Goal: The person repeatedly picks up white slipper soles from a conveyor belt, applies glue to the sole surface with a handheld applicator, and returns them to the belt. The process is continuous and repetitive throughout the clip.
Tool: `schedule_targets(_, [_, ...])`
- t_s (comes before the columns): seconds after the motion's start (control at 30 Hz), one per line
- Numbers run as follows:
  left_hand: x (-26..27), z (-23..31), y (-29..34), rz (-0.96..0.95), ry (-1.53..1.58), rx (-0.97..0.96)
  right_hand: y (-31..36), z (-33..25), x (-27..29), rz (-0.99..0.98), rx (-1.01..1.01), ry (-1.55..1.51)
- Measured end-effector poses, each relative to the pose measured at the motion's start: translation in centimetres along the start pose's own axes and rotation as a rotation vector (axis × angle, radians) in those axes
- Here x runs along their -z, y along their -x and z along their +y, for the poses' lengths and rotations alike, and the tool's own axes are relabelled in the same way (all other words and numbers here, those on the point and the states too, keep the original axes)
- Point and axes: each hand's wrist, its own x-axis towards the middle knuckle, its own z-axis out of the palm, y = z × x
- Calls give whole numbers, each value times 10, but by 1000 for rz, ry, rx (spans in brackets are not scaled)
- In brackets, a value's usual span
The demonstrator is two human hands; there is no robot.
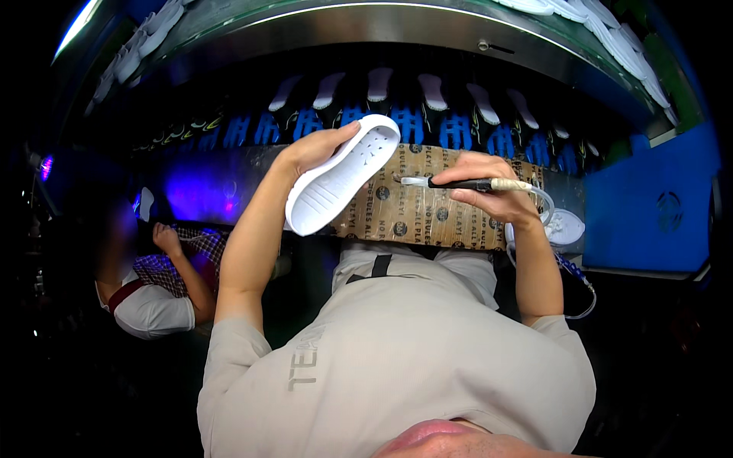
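Note:
A white shoe sole (336, 187) with raised edges, its hollow inner side up, is tilted in my left hand (317, 149). The thumb lies at its rim; the other fingers are hidden behind it. My right hand (496, 189) grips a brush (466, 184) with a dark handle, a pale flat tip and a clear hose leaving its back end. The brush tip points left toward the sole, a short way apart from it. Beneath both hands, brown printed paper (412, 225) covers part of the bench.
A white dish (569, 227) with white lumps sits right of the paper, beside a blue box (645, 202). Several pale sole-shaped pieces (379, 84) stand in a row behind the bench, under a metal ledge (328, 34). A co-worker (156, 305) is at the left.

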Motion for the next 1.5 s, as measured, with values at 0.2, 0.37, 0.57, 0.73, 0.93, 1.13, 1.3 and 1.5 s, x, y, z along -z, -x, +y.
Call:
schedule_targets(0.2, [-2, 57, 10, -389, 509, -460, 48, 35, 3, 509, -216, -221])
schedule_targets(0.37, [122, 252, -42, 99, 243, -896, 50, 46, -16, 416, -305, -223])
schedule_targets(0.57, [317, 247, -129, 1156, -773, -266, 68, 73, -52, 393, -469, -252])
schedule_targets(0.73, [350, 174, -108, 1447, -763, 244, 80, 99, -73, 291, -593, -151])
schedule_targets(0.93, [606, 79, -77, 1597, -850, 355, 83, 129, -106, 267, -547, -148])
schedule_targets(1.13, [630, 65, -81, 1474, -1079, 171, 83, 123, -102, 247, -610, -137])
schedule_targets(1.3, [535, 85, -58, 1521, -1168, -26, 89, 124, -107, 289, -599, -196])
schedule_targets(1.5, [392, 59, 8, 1559, -789, -499, 82, 130, -109, 358, -570, -340])
